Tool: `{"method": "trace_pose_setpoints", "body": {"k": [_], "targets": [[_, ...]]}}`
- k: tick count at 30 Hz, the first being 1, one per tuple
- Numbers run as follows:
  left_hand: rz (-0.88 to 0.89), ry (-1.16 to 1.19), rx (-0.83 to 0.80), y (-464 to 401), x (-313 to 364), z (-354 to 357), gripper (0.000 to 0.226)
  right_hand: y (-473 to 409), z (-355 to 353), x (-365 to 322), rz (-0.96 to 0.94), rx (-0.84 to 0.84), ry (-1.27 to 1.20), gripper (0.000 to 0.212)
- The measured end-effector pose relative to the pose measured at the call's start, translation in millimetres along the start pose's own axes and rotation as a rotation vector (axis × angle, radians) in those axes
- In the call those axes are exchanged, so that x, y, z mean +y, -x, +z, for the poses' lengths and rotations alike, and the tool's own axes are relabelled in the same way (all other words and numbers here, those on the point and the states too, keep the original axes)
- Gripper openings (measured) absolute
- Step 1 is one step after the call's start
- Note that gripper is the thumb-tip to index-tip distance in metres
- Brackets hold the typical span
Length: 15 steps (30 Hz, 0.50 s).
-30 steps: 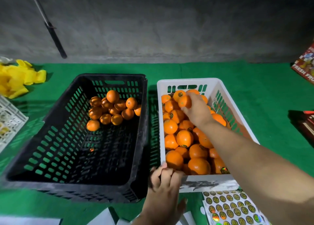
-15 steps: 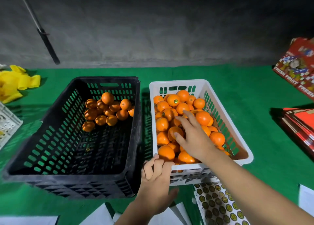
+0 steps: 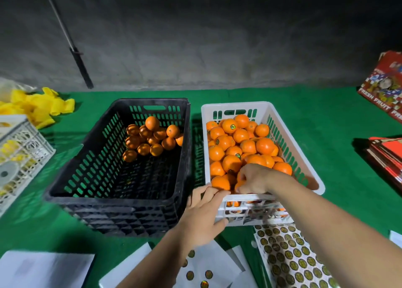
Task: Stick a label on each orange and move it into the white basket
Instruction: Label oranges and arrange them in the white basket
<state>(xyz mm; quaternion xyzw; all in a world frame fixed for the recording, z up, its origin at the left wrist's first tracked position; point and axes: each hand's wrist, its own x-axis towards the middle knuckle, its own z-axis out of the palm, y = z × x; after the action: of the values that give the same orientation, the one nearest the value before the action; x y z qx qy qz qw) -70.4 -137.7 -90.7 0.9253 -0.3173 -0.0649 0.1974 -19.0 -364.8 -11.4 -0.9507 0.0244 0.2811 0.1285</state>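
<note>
Head view shows our right hand (image 3: 253, 179) has drawn back from the far oranges (image 3: 241, 146), fingers curled among near ones, grasp unclear, while our left hand (image 3: 203, 209) still grips the white basket (image 3: 315, 183), so another labelled orange seems delivered.

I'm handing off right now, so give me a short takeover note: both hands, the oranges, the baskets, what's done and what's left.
Left hand: fingers curled over the near rim of the white basket.
Right hand: down among the labelled oranges at the basket's near end; whether it holds one cannot be told.
Done: white basket nearly full.
Left: a small pile of oranges in the black crate. Sticker sheet lies in front of the white basket.
</note>
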Motion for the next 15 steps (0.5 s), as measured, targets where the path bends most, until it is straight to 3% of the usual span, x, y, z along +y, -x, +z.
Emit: {"method": "trace_pose_setpoints", "body": {"k": [5,8,11,13,15], "targets": [[-0.028,0.088,-0.06,-2,2,1,0.07,-5,-22,-1,-0.041,0.128,-0.163,0.052],[-0.049,0.093,-0.091,-4,6,0,0.068,-20,-36,0,-0.018,0.402,-0.335,0.046],[-0.061,0.076,-0.109,-4,10,-3,0.065,-35,-56,0,0.013,0.669,-0.567,0.06],[-0.064,0.066,-0.108,-3,12,-3,0.065,-39,-64,3,0.042,0.665,-0.671,0.07],[-0.065,0.048,-0.102,-4,11,-3,0.066,-40,-55,2,0.081,0.593,-0.518,0.069]]}}
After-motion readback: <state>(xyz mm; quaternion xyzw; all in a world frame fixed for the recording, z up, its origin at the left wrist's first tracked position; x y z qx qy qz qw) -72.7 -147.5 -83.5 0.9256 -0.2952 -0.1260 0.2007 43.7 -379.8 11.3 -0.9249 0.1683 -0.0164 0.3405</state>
